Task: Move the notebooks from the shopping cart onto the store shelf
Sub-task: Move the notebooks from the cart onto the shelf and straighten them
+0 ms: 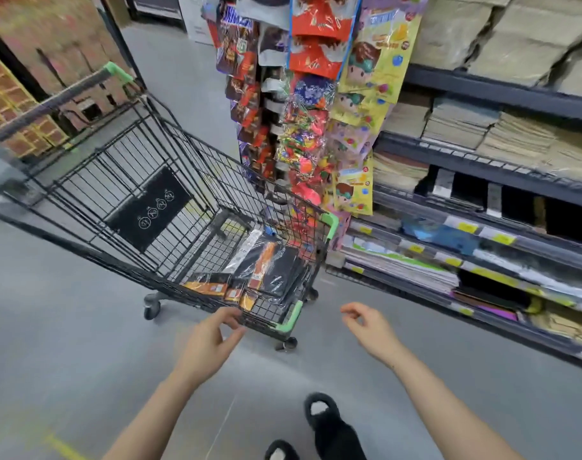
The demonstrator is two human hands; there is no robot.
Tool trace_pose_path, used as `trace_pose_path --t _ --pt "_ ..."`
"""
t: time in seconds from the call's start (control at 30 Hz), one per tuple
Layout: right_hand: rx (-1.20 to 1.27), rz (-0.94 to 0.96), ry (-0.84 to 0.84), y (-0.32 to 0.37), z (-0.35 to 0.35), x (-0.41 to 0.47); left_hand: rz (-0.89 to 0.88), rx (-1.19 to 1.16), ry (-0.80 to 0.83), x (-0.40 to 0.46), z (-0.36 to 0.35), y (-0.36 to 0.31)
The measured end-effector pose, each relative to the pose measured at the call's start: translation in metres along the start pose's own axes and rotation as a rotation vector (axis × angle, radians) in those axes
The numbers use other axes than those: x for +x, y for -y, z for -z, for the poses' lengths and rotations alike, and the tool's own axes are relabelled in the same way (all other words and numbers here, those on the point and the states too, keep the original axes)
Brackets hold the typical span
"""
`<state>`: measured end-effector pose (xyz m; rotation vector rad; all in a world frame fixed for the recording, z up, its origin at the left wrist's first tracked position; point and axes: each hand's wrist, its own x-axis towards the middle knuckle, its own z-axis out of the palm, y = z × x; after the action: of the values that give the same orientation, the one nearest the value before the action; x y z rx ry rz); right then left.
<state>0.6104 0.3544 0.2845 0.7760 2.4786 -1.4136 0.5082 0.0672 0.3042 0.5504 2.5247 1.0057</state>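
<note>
Black covers under glossy clear wrap mark the notebooks point(272, 270), which lie flat in a loose pile on the floor of the shopping cart point(143, 180), in the cart's front end nearest the person. An orange band runs along the top one, so its long axis appears to point from the cart's near rim up toward the far side, tipped slightly right. Smaller orange-labelled packs lie just left of the pile, still inside the cart.

The left hand point(209, 340) has its fingers spread and relaxed, fingertips at the cart's near wire rim, gripping nothing. The right hand point(369, 330) hovers to the right of the cart, fingers loosely curled and empty.

The wrap looks slippery, and a stack would likely be stiff and fairly heavy; pinching a short edge with thumb on top and fingers beneath seems safest. The store shelf point(482, 227) stands right of the cart.
</note>
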Motion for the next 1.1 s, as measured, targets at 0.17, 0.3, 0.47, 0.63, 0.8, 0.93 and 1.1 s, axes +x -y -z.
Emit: trace_pose_path --t 0.17,0.3,0.47,0.63,0.8,0.93,1.1 --pt "0.013 0.030 -0.004 0.040 -0.021 0.028 -0.004 -0.047 -0.009 0.039 0.022 0.016" --pt "0.042 0.025 -0.004 0.068 -0.043 0.060 -0.029 -0.022 0.029 0.079 0.042 0.028" --pt "0.060 -0.004 -0.010 0.097 -0.076 0.115 -0.003 -0.017 0.065 0.146 0.072 0.052" --pt "0.052 -0.140 -0.014 0.121 -0.104 0.153 0.058 0.009 0.148 0.203 0.100 0.081" --pt "0.030 -0.332 -0.026 0.122 -0.122 0.183 0.070 0.085 0.241 0.257 0.111 0.118" --pt "0.032 -0.492 -0.121 0.111 -0.143 0.213 0.038 0.178 0.334 0.308 0.089 0.149" --pt "-0.099 -0.677 -0.179 0.074 -0.193 0.253 0.052 0.193 0.510 0.358 0.033 0.206"
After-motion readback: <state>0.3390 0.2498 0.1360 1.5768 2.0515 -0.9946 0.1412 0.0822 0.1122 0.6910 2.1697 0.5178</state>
